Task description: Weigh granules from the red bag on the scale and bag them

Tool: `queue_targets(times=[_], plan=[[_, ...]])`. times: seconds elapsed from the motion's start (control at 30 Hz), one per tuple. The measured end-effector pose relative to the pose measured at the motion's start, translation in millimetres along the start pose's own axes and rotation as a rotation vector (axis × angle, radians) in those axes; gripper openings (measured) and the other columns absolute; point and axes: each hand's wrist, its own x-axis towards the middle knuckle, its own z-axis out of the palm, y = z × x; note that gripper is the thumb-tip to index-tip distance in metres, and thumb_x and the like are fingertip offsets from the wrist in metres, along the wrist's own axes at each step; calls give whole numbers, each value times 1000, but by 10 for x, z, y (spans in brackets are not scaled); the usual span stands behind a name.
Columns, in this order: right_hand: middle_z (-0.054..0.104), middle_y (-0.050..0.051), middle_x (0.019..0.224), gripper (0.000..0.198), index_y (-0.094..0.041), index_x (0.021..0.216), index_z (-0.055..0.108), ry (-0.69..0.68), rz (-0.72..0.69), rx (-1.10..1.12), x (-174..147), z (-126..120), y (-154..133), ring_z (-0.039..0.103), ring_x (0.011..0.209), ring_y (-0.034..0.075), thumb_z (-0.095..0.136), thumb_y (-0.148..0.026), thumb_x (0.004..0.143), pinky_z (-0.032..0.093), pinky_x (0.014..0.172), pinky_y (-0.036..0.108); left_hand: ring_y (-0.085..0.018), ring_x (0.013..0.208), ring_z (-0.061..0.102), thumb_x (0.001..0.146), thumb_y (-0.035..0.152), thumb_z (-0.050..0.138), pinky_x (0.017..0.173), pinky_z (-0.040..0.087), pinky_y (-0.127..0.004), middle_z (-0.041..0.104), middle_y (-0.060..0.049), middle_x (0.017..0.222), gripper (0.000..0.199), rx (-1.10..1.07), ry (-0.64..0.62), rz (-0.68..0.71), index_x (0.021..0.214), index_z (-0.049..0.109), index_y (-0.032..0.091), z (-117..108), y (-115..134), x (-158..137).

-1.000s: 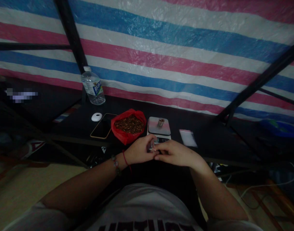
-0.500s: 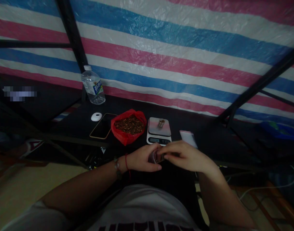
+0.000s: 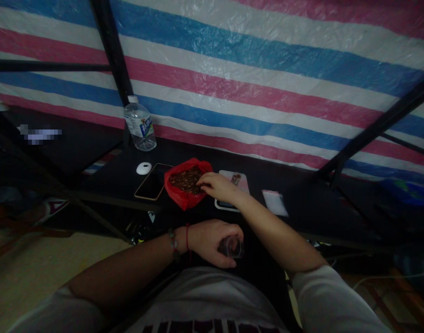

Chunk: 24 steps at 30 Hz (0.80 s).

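My left hand (image 3: pixel 212 240) is wrapped around a small clear plastic cup (image 3: pixel 232 247), held low in front of my shirt with its opening toward the right. My right hand (image 3: pixel 219 186) reaches across to a red plastic bag (image 3: pixel 184 200). Thumb and fingers pinch together at the right edge of the small brown dried pieces (image 3: pixel 186 179) that fill it; what lies between the fingertips is too small to make out. Under my right wrist, partly covered, is a white digital scale (image 3: pixel 241 181), and a small clear object with brown bits (image 3: pixel 236 178) rests on its plate.
Left of the bag lie a phone (image 3: pixel 151 181) and a white rounded case (image 3: pixel 143 168). A clear bottle (image 3: pixel 140 125) stands behind them near a black post. Flat clear packets (image 3: pixel 275 202) lie right of the scale on the black tabletop (image 3: pixel 198 150). Striped sheeting hangs behind.
My right hand has left the cup and moved up and left to the red bag. My left hand, still holding the cup, has come slightly lower and nearer to my body.
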Motion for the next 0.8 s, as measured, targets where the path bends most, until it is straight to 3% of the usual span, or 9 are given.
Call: queue_targets(times=[0.13, 0.27, 0.5, 0.8], plan=[[66, 10, 110, 31, -16, 109, 69, -169, -12, -103, 367, 217, 104, 59, 103, 21, 68, -14, 78, 43, 93, 33, -10, 62, 59, 67, 36, 76, 55, 43, -19, 66, 1, 79, 40, 25, 6, 23, 96, 55, 19, -2, -23, 7], [68, 8, 104, 29, -18, 104, 72, -278, -25, -143, 506, 342, 198, 61, 98, 21, 69, -14, 76, 43, 88, 30, -10, 64, 60, 68, 36, 76, 58, 44, -19, 67, 1, 82, 40, 48, 0, 3, 98, 55, 20, -11, -30, 15], [71, 7, 103, 23, -18, 101, 74, -232, 65, -183, 527, 236, 265, 64, 95, 19, 66, -13, 80, 44, 87, 28, -10, 66, 61, 70, 38, 75, 59, 45, -19, 68, 0, 84, 42, 76, -20, -7, 102, 55, 19, -16, -28, 7], [73, 5, 101, 27, -18, 98, 74, -109, 138, -71, 493, 190, 271, 67, 90, 16, 61, -5, 78, 46, 84, 25, -11, 68, 62, 71, 38, 74, 61, 46, -19, 68, 0, 85, 42, 89, -26, 4, 104, 55, 20, 28, -40, -4]])
